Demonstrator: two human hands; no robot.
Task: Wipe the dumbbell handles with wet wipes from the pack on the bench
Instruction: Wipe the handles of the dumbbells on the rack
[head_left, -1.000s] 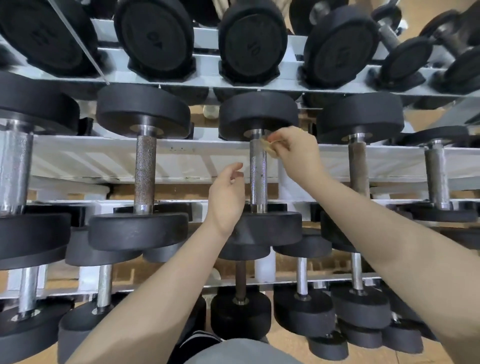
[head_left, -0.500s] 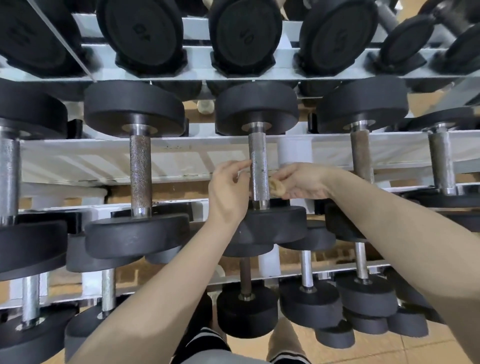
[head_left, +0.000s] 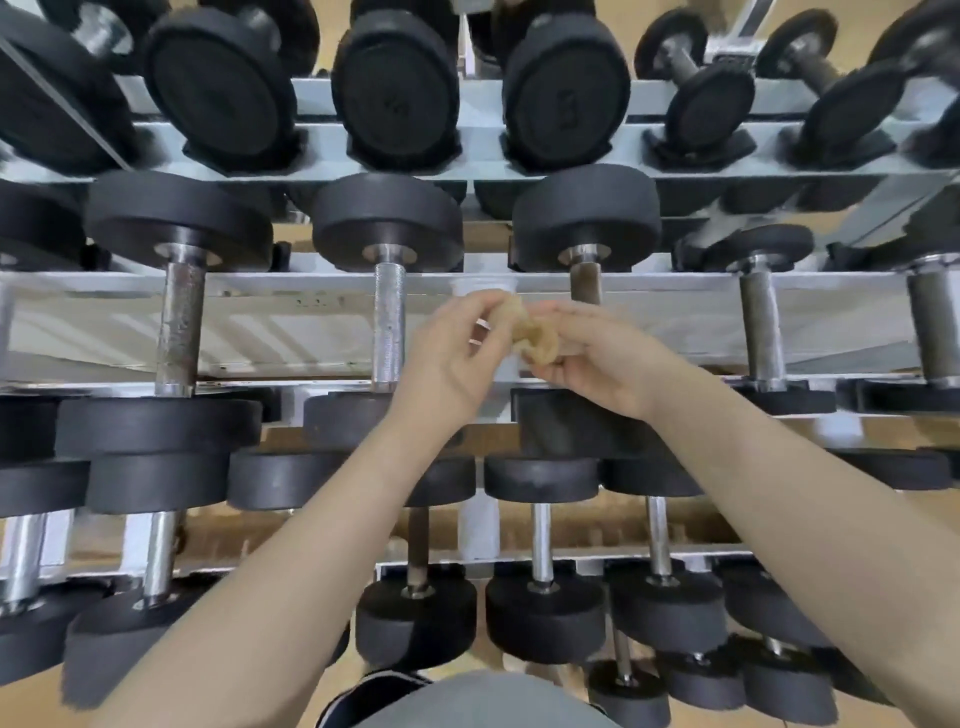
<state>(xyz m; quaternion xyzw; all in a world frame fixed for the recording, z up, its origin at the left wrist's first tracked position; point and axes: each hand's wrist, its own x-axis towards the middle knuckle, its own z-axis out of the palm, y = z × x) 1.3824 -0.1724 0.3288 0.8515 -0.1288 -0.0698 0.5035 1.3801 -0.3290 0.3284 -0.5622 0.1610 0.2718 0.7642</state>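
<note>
A crumpled, brown-stained wet wipe sits between both my hands in front of the middle shelf. My right hand grips it from the right and my left hand pinches its left edge. Left of my hands stands the shiny knurled dumbbell handle, untouched. A rusty handle is further left. Another brownish handle rises just behind my right hand, its lower part hidden. The pack and the bench are out of view.
A white three-tier rack holds rows of black dumbbells above, level with and below my hands. More handles stand to the right. Small dumbbells sit on the bottom tier near my legs. Tan floor shows beneath.
Both hands have come off the shiny handle and moved right. The wipe, held before by the right hand alone against the handle, is now held by both hands. The camera view shifted right.
</note>
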